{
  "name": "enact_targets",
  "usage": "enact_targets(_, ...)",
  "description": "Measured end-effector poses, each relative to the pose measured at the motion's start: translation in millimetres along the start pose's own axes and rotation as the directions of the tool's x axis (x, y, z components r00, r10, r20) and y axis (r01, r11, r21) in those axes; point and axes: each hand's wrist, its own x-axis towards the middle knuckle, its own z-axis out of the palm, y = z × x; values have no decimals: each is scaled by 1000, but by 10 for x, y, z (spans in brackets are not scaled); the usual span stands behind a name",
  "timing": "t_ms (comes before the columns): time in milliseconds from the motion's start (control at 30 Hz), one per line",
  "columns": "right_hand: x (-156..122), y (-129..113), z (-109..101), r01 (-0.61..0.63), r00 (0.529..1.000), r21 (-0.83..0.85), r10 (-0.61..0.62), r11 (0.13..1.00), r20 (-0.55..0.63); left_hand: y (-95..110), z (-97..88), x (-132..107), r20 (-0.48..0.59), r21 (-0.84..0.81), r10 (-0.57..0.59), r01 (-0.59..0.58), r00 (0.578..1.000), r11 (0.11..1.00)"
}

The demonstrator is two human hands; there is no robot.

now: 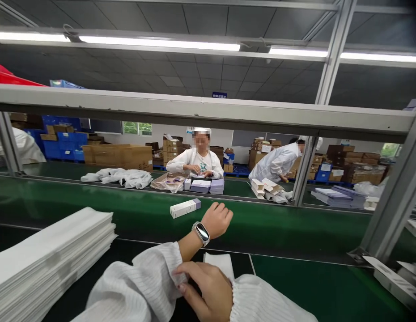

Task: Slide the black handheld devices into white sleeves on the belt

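Note:
My left hand [218,220] is stretched out over the green conveyor belt [268,228], its fingers loosely curled; nothing shows in it, though its palm side is hidden. A smartwatch with a pale strap [202,233] is on that wrist. Nearer to me, my right hand [206,288] pinches the cuff of the white left sleeve [174,268] between thumb and fingers. On the belt, left of my left hand, lies a slim white box with a purple end [185,208]. Behind my right hand, a folded white piece [221,264] lies partly hidden on the dark surface.
A tall stack of white sheets [53,250] stands at the left. White cartons [392,277] lie at the right by a metal post [392,192]. Across the belt, a person in white [197,161] sits behind purple stacks [208,186]; another person [277,158] bends over farther right.

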Motion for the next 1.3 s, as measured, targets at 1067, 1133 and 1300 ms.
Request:
enact_targets(1067, -213, 1460, -50, -301, 953, -79, 297, 950, -56, 148, 440, -865, 79, -458, -209, 221, 975, 861)
enact_targets(1133, -205, 1457, -77, -345, 938, -52, 343, 937, -39, 156, 475, -851, 104, -511, -216, 238, 971, 826)
enact_targets(1300, -236, 1575, -61, -390, 920, -3, 389, 921, -52, 81, 587, -855, 141, -632, -298, 318, 944, 707)
